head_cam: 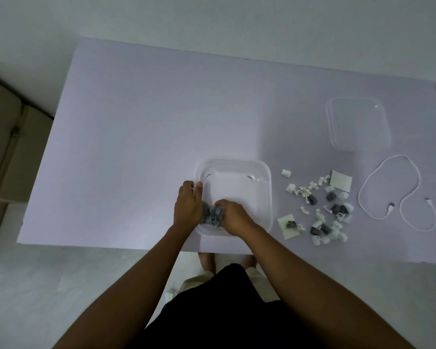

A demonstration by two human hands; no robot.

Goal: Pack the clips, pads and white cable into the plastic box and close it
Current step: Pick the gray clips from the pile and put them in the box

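1. Clear plastic box [264, 195] sits open near the table's [136, 122] front edge, with both hands at its near-left corner.
2. Left hand [188, 206] rests on the box's left rim, thumb and forefinger pinching that rim; its heel lies against a bunch of grey clips [212, 215].
3. Right hand [233, 216] is inside the box just right of that bunch, fingers curled over the clips; whether it truly grips them or only covers them I cannot tell.
4. Loose clips [325, 210], white and grey, lie scattered on the table to the right of the right hand, outside the box.
5. Two pale square pads lie among them: near pad [287, 229] just beside the box's right wall with a grey clip on it, far pad [341, 181] further right and farther from the hand.
6. White cable [363, 187] loops on the table well right of the right hand, beyond the clips.
7. Transparent lid [358, 127] lies flat, away from the right hand, behind the cable.
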